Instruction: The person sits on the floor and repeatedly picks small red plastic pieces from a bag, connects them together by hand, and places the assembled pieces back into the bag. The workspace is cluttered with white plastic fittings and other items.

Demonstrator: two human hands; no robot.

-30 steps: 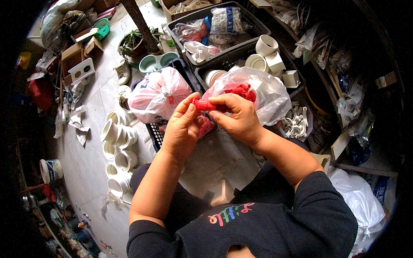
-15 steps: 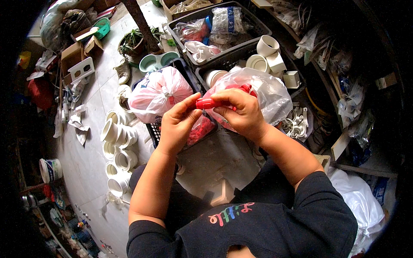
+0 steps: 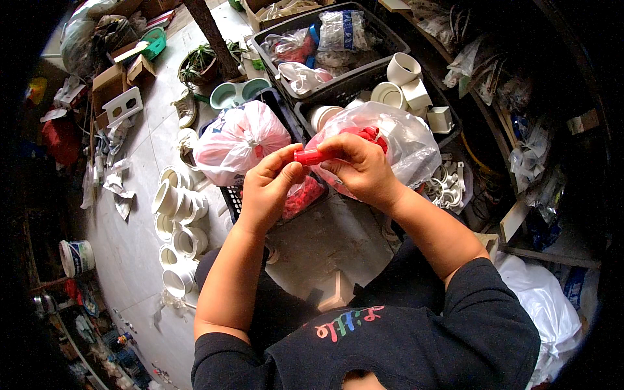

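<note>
A clear bag [image 3: 396, 146] of red pieces is sitting half-emptied on the black crate's [image 3: 237, 198] near edge; above it, the left hand [image 3: 270, 188] and right hand [image 3: 361, 166] are pinching one small red fitting [image 3: 309, 156], fingers closed round its ends, assembly seemingly unfinished.

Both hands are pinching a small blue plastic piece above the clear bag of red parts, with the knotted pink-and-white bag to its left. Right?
Not quite: the small plastic piece is red, not blue. The head view shows the left hand and right hand pinching it above the clear bag of red parts, with the knotted pink-and-white bag to its left.
</note>
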